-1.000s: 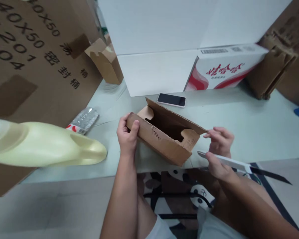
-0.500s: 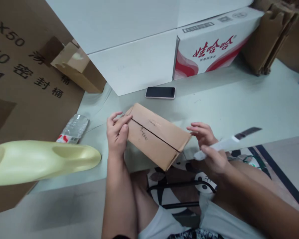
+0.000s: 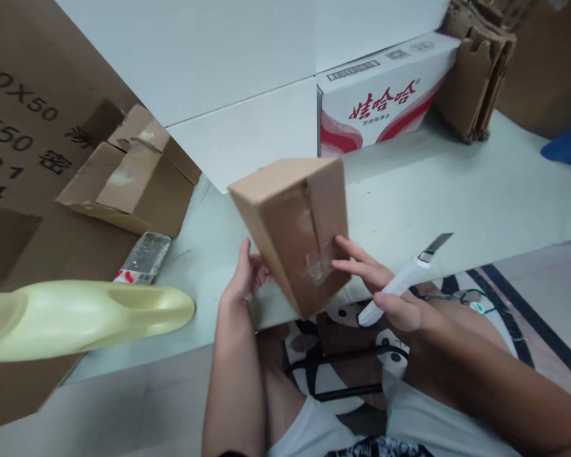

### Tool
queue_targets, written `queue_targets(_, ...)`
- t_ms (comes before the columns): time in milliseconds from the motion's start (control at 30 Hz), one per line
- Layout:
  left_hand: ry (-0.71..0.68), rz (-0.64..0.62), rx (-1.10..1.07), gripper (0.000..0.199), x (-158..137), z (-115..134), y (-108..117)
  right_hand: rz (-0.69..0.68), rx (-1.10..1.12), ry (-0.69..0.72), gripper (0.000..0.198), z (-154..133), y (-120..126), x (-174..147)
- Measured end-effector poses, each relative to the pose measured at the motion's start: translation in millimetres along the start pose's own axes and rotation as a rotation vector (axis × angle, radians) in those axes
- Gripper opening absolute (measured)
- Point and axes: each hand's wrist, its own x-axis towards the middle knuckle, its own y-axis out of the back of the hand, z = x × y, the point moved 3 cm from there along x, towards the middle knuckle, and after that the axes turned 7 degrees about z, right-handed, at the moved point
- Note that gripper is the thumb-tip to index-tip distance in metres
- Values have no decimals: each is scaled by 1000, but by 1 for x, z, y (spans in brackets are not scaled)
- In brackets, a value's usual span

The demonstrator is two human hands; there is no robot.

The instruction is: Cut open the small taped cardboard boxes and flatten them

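A small brown cardboard box (image 3: 292, 231) is tipped up at the table's front edge, one taped side facing me, slightly blurred. My left hand (image 3: 245, 276) is at its left side, thumb raised and fingers apart; whether the fingertips touch the cardboard I cannot tell. In my right hand (image 3: 385, 285) is a white utility knife (image 3: 397, 285), held between thumb and palm. Its blade is out and points up and to the right, away from the box. The outstretched fingers of that same hand rest against the box's right side.
A pale yellow rounded object (image 3: 90, 317) reaches in from the left. Behind it are a clear-wrapped packet (image 3: 145, 254) and an open carton (image 3: 143, 184). White boxes (image 3: 247, 133), a red-and-white carton (image 3: 380, 101) and folded cardboard (image 3: 476, 76) line the back of the table (image 3: 409, 190).
The box has been turned and tipped up from its flatter pose, and now hides the phone. My left hand has dropped from its top edge; my right fingers now touch its side.
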Motion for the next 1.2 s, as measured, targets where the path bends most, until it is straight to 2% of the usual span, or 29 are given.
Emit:
queue_targets(67,239,-229,41,82,-7,-7,-15,70,-3,-55,60,1,4,1)
queue_targets(100,309,-290,97,81,-10,-9,-18,103,10,-82,60,3,5,1)
queue_targets(133,319,-285,171,78,-10,-8,-18,130,26,-98,59,6,6,2)
queue_targets(167,278,-223,250,73,-9,-7,-15,156,40,-100,56,10,7,2)
queue_targets(200,195,-110,322,68,-7,-4,-12,178,49,-86,53,14,7,3)
queue_targets(267,-62,174,382,64,-3,7,-6,199,46,-41,48,19,8,3)
queue_targets(333,-345,356,290,70,-4,18,-7,178,19,-7,47,20,7,3)
queue_targets(400,-562,327,156,73,-10,27,-15,105,-24,5,49,16,4,4)
queue_targets(467,-699,200,108,71,-20,34,-25,6,-58,11,51,9,1,5)
queue_targets(533,-739,82,168,68,-28,38,-33,-83,-64,11,50,4,-4,6)
queue_targets(600,-722,24,212,62,-33,36,-34,-75,-26,-1,48,3,-4,9)
queue_targets(633,-713,26,198,57,-34,33,-32,-15,3,-19,46,6,-3,10)
queue_targets(700,-720,96,111,51,-32,25,-26,219,59,-93,41,15,6,13)
queue_targets(767,-757,177,26,50,-27,14,-23,475,90,-225,36,27,18,15)
queue_targets(800,-773,200,4,50,-24,9,-24,559,97,-292,34,33,23,15)
queue_targets(900,-833,214,-36,49,-16,-3,-34,639,130,-373,31,40,32,20)
queue_targets(967,-876,215,-54,45,-15,-6,-43,667,112,-318,27,34,34,22)
queue_targets(1067,-915,245,-26,42,-18,-7,-55,708,28,-156,26,12,32,22)
queue_targets(1133,-925,266,22,44,-21,-8,-61,645,33,-52,24,-6,28,18)
queue_targets(1200,-933,272,60,46,-24,-8,-66,556,52,8,31,-22,24,12)
